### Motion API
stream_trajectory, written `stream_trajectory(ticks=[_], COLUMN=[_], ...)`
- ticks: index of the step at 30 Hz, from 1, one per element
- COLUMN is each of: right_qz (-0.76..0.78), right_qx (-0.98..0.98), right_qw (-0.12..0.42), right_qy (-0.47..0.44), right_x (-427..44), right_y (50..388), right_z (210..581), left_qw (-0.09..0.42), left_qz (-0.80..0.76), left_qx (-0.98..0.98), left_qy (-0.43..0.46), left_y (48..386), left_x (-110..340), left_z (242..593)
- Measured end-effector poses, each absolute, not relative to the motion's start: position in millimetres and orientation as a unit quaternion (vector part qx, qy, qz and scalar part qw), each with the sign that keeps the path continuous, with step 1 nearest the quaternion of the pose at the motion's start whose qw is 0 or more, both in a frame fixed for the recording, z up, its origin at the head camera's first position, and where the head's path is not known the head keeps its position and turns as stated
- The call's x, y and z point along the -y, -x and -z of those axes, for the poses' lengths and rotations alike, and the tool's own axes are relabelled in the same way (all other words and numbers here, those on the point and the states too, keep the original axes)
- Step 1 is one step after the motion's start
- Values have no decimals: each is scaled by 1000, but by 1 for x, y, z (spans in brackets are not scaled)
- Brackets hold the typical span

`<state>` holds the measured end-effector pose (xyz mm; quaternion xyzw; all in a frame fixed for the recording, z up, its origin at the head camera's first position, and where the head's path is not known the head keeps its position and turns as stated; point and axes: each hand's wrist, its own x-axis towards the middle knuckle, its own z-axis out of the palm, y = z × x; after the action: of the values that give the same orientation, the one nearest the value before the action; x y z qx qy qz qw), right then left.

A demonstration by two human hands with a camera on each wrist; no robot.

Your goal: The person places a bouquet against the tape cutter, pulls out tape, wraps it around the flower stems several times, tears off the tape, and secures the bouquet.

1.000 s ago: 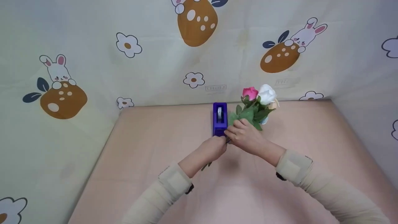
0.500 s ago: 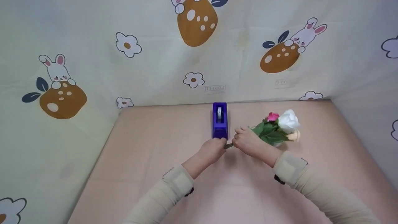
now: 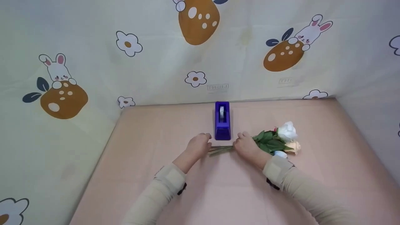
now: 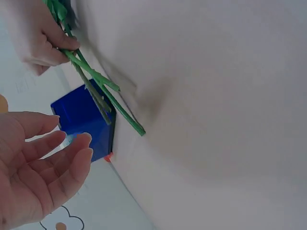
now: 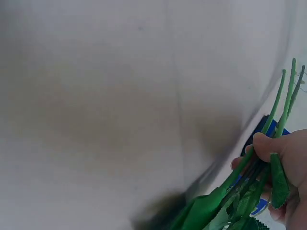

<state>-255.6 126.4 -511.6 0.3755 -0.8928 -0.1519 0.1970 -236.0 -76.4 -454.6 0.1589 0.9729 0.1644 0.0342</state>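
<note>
My right hand [image 3: 249, 148] grips a bunch of flowers [image 3: 272, 140] by its stems, and the right wrist view shows the thumb pressed across them. White, peach, pale blue and pink blooms lie to the right of that hand. The bare stem ends [image 4: 103, 93] stick out to its left. Beside those ends is my left hand [image 4: 45, 167], loosely bent and holding nothing, apart from the stems in the left wrist view. A blue tape dispenser [image 3: 222, 125] with a roll in it stands just beyond both hands.
The hands work over a pinkish table cover [image 3: 150, 175]. A pale cloth backdrop [image 3: 156, 72] printed with rabbits and flowers rises behind the table's far edge and at both sides.
The bouquet has swung from upright beside the dispenser down to the right, lying nearly level. My left hand has come off the stems and moved left. My right hand still holds them.
</note>
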Motion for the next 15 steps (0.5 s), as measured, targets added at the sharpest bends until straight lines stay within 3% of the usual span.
stream_trajectory(ticks=[7, 15], right_qz=[195, 335], right_qx=[905, 879], right_qw=[162, 110], right_qy=[-342, -321], right_x=[-118, -108], right_y=[248, 234], right_z=[518, 520], left_qw=[13, 24], left_qz=[-170, -165], left_qx=[-973, -977], left_qy=[-154, -133], left_y=[240, 247], left_x=[83, 81], left_z=[458, 457])
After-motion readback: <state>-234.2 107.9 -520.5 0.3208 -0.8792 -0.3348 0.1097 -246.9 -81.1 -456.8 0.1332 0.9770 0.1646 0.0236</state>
